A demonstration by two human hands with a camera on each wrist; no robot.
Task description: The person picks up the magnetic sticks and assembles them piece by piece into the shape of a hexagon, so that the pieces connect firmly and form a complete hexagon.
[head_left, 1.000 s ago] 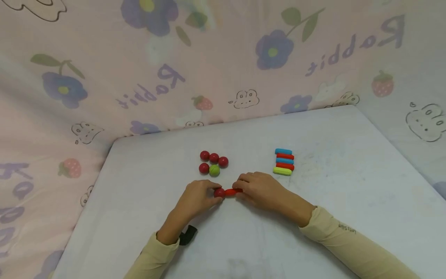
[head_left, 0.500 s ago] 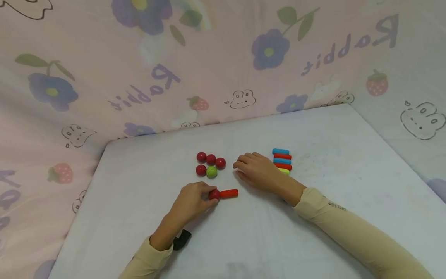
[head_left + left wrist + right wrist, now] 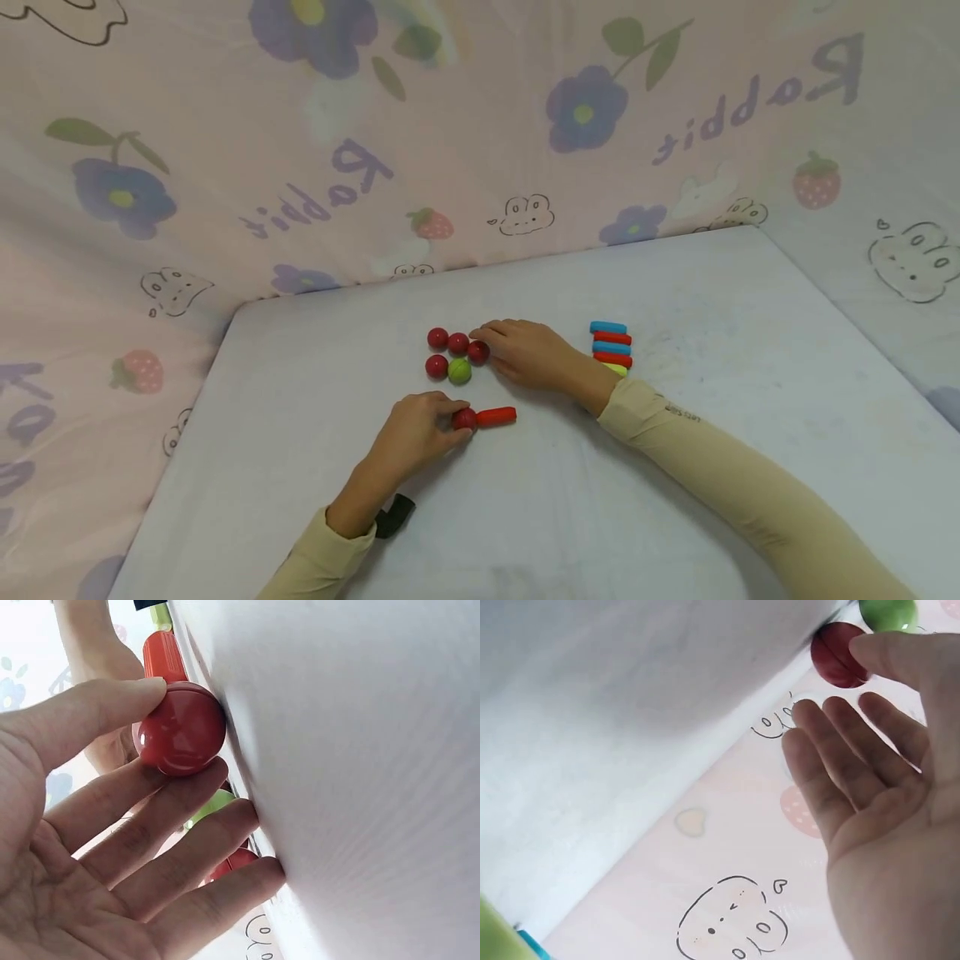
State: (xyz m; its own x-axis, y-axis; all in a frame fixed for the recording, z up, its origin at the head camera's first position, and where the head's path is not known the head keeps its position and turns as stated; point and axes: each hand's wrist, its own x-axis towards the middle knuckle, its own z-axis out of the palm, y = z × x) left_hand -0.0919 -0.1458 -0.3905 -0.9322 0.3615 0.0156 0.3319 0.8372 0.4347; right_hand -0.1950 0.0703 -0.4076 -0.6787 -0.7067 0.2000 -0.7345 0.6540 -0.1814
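My left hand (image 3: 420, 433) pinches a glossy red ball (image 3: 180, 727) between thumb and index finger, low at the white table. The ball sits end to end with a short red stick (image 3: 497, 417) that points right. Farther back, my right hand (image 3: 528, 354) is at another red ball (image 3: 478, 353), the right one of a back row. In the right wrist view its thumb (image 3: 889, 656) overlaps this ball (image 3: 836, 656), while the other fingers extend below with a gap to it. A green ball (image 3: 460, 371) and several other red balls (image 3: 437, 367) lie just left of this hand.
Right of the right hand, blue (image 3: 608, 327), red (image 3: 612, 359) and yellow-green sticks (image 3: 618, 369) lie stacked in a column on the white table (image 3: 675, 467). The right forearm partly covers the yellow-green one. A patterned pink cloth (image 3: 480, 125) hangs behind the table.
My right hand has let go of the red stick and moved back and left to the rear red ball. My left hand keeps its pinch on the front ball.
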